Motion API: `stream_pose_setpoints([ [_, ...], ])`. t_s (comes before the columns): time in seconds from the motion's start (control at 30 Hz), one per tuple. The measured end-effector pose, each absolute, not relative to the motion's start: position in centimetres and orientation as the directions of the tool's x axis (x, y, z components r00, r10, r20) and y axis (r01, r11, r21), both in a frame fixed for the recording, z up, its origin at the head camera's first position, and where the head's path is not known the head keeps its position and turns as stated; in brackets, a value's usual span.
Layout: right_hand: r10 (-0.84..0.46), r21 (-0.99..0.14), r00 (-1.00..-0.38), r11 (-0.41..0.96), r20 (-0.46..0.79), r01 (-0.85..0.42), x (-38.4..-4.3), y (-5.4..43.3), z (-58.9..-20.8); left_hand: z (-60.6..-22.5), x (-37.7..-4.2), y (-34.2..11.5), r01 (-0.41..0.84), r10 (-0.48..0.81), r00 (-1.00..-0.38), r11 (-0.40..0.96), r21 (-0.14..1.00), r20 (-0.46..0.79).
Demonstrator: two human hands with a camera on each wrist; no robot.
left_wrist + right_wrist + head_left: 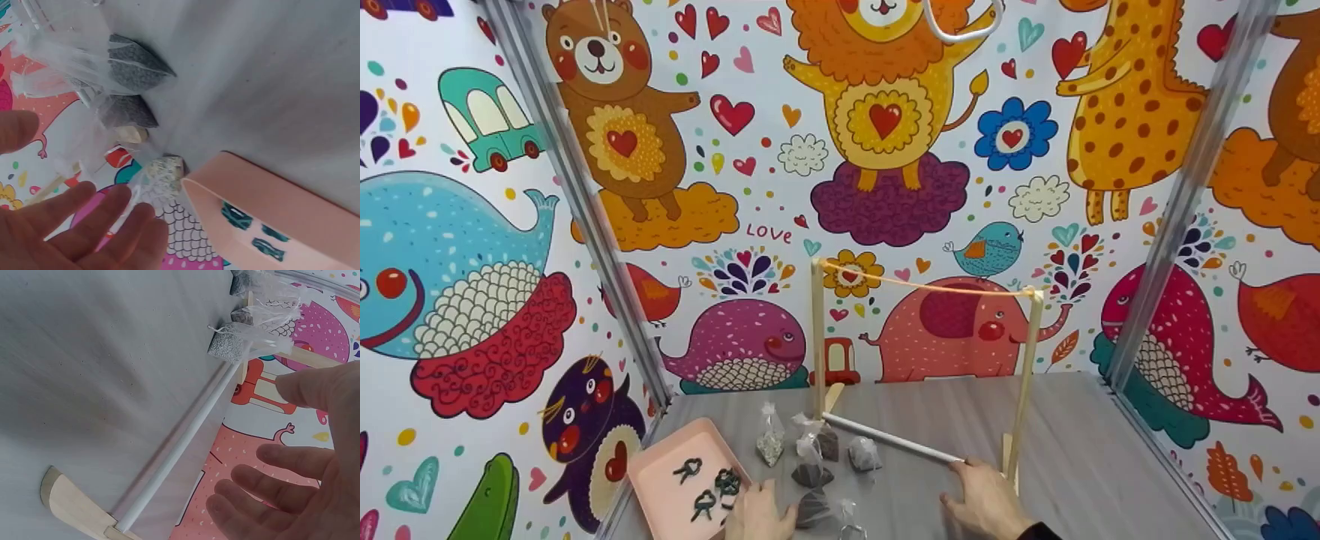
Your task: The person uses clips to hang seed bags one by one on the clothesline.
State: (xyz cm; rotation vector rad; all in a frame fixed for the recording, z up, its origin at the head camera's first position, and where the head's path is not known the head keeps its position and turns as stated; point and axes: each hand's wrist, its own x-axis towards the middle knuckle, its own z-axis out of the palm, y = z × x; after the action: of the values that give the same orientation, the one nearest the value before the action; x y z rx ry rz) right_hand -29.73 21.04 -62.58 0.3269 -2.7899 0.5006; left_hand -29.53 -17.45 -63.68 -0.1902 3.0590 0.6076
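My left hand [761,514] is beside the right edge of a pink tray [656,459], its fingers apart and holding nothing in the left wrist view. Several dark green clip-like pieces [703,504] lie in the tray. Right of it stand several small clear bags, among them a pale-filled bag [770,446], a dark-filled bag [812,474] and a grey-filled bag [864,454]. My right hand [988,499] is near the right end of a white rod [892,439]; its fingers are spread and hold nothing in the right wrist view. The rod joins the bases of a wooden frame [819,337].
An orange cord [922,286] runs between the tops of the frame's two posts. The right post [1026,367] rises close to my right hand. Cartoon-printed walls with metal corner rails [1174,202] enclose the grey table [1080,450].
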Motion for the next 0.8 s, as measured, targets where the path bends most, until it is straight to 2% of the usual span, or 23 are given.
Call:
stream_pose_setpoints([
  [0.3,-0.224,-0.388,-0.939,0.866,0.262,-0.315,-29.9,21.4,-63.0,-63.8,-30.4,-20.9,-0.234,-0.212,-0.972,0.915,0.330,-0.102],
  [0.53,-0.230,-0.362,-0.935,0.876,0.270,-0.320,-29.9,21.7,-63.0,-63.3,-32.2,-23.2,-0.192,-0.212,-0.977,0.904,0.382,0.010],
  [0.8,-0.238,-0.353,-0.938,0.880,0.254,-0.318,-30.0,21.8,-63.1,-64.4,-34.6,-26.6,-0.325,-0.279,-0.945,0.872,0.368,-0.173],
])
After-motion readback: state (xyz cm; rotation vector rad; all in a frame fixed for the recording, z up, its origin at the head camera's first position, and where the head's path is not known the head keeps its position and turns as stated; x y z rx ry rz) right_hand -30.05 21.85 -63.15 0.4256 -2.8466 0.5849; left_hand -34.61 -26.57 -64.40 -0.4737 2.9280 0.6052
